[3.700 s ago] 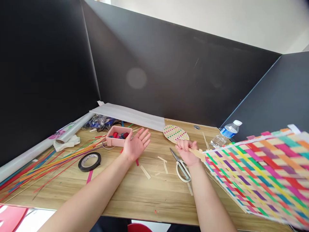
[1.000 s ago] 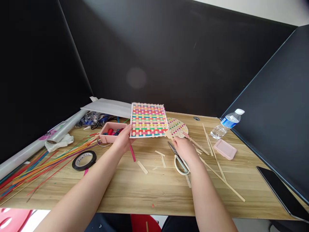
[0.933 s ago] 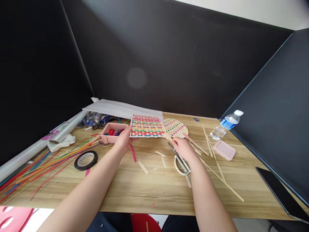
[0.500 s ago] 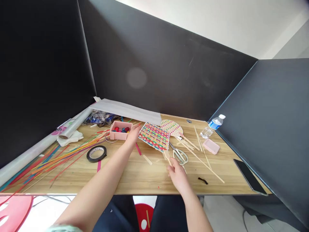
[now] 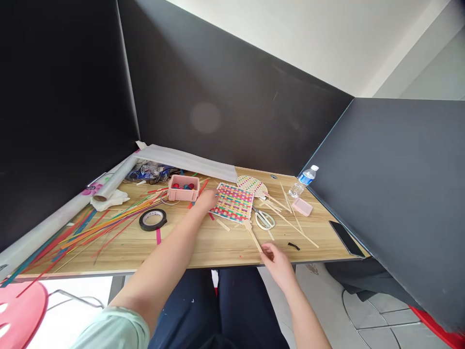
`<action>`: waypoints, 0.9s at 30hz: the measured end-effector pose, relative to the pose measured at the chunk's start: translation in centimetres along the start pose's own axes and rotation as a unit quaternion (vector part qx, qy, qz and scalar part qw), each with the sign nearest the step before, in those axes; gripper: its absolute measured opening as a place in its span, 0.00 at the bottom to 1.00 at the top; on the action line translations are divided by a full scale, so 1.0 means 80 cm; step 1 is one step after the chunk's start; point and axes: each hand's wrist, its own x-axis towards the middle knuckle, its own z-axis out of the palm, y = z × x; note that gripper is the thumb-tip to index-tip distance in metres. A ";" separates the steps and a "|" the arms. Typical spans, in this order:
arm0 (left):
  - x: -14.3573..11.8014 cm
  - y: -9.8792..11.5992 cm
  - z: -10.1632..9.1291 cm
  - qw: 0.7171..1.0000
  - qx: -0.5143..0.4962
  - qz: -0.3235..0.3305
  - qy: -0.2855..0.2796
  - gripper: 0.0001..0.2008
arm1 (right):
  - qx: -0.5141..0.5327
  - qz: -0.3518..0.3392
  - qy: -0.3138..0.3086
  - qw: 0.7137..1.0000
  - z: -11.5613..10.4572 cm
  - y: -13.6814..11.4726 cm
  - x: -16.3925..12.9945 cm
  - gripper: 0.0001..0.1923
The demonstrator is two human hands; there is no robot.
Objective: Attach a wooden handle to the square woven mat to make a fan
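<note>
Head view: on the wooden desk (image 5: 218,245) lies a square woven mat (image 5: 233,202) of bright coloured strips, flat, near the middle of the desk's far half. The left hand (image 5: 205,199) rests at the mat's left edge, touching it with loosely curled fingers; whether it pinches the edge cannot be told. A thin wooden stick (image 5: 253,235) runs from the mat's near corner toward the desk's front edge, and the right hand (image 5: 279,262) sits at that edge, fingers half curled, its fingertips at the stick's near end. Just right of the mat lie scissors (image 5: 264,219), and behind them an oval woven fan (image 5: 251,184). Left of the left hand stands a pink box (image 5: 183,188); nearer lies a roll of black tape (image 5: 153,219), beside a spread of coloured strips (image 5: 98,230). At the far right corner lies a water bottle (image 5: 304,178).
</note>
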 end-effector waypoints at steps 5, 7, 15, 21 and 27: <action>0.001 -0.004 -0.003 0.998 -0.048 -0.006 0.051 0.15 | -0.053 -0.013 0.029 0.998 0.022 0.004 0.009 0.14; 0.001 -0.003 -0.005 0.994 -0.078 -0.008 0.075 0.15 | -0.073 -0.003 0.048 0.996 0.026 0.006 0.018 0.16; -0.003 0.008 0.001 0.984 -0.156 -0.045 0.075 0.15 | -0.078 0.017 0.007 0.997 0.000 0.003 0.067 0.09; -0.004 0.015 0.008 0.972 -0.197 -0.075 0.104 0.15 | -0.007 0.044 -0.066 0.997 -0.029 0.011 0.102 0.04; -0.006 0.014 0.013 0.961 -0.204 -0.044 0.180 0.12 | 0.091 0.058 -0.013 0.994 -0.017 0.028 0.103 0.10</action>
